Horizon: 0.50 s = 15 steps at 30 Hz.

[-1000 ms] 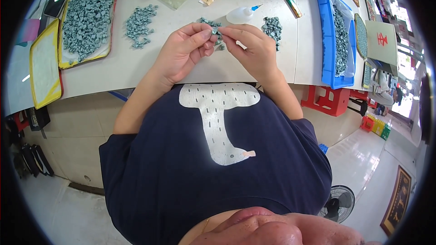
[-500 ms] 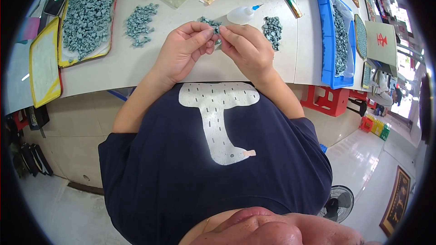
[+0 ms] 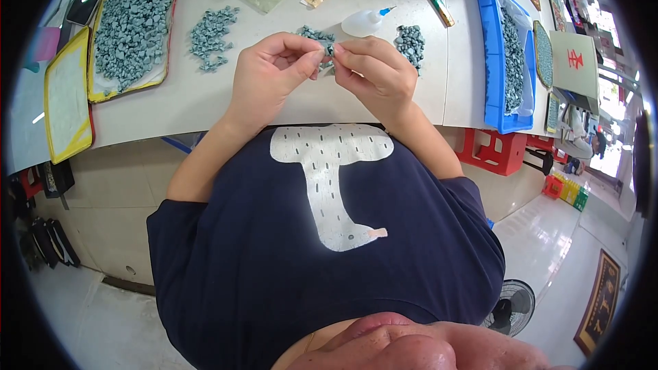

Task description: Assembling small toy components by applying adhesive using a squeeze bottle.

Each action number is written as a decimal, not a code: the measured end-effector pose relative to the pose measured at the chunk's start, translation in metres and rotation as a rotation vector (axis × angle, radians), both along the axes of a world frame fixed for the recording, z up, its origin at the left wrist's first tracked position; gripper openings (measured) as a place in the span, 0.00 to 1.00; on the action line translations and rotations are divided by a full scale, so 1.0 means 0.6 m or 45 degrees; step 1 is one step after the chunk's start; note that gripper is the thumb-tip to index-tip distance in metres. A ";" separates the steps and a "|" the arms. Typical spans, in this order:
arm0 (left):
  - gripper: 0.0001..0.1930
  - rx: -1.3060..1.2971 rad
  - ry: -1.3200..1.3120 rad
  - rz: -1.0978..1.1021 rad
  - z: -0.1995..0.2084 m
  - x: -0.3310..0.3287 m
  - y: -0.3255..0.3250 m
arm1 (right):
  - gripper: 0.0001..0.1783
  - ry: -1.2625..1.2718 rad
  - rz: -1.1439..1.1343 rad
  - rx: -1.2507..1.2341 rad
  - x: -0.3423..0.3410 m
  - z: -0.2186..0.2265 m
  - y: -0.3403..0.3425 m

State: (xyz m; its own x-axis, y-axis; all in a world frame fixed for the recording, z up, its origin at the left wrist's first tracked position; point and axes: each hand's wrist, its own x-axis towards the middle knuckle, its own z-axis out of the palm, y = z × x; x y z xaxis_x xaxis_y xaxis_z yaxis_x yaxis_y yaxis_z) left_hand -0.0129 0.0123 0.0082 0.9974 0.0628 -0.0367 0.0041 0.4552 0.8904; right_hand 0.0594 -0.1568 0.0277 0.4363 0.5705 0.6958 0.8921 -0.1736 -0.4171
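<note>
Left hand [image 3: 267, 82] and right hand [image 3: 378, 72] meet fingertip to fingertip above the white table [image 3: 281, 113]. Both thumb-and-finger pinches all but closed on one small grey-green stone-like piece [image 3: 328, 49], held between them; mostly hidden by the fingers, exact contact too small to read. Just beyond the grip: small heap of like pieces [image 3: 312, 33], partly covered by the hands. Beyond and right: white squeeze bottle [image 3: 361, 24] on its side, blue tip; then a darker, glossier pile [image 3: 410, 42] beside the right hand. Left of grip: loose scatter [image 3: 210, 33]; farther left, filled yellow-rimmed tray [image 3: 137, 91]. Far right: blue crate [image 3: 492, 48].
</note>
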 end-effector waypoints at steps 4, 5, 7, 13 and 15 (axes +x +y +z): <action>0.06 0.295 -0.211 0.148 0.020 -0.004 -0.007 | 0.13 0.129 0.014 0.106 0.000 0.004 0.001; 0.06 0.413 -0.313 0.215 0.022 -0.003 -0.010 | 0.13 0.169 0.014 0.143 0.000 0.004 0.000; 0.06 0.562 -0.413 0.265 0.022 0.000 -0.008 | 0.13 0.185 0.015 0.146 -0.001 0.006 0.002; 0.07 0.877 -0.567 0.393 0.021 0.010 -0.012 | 0.12 0.200 -0.007 0.105 0.002 0.005 0.001; 0.07 0.845 -0.493 0.362 0.016 0.010 -0.015 | 0.12 0.235 -0.016 0.074 0.002 -0.001 -0.005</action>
State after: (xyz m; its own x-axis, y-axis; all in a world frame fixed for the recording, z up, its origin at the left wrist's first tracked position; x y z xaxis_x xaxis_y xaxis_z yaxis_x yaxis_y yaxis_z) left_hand -0.0068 0.0034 0.0181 0.8744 0.2029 0.4408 -0.3951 -0.2300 0.8894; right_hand 0.0607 -0.1599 0.0274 0.5665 0.5252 0.6350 0.7975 -0.1551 -0.5831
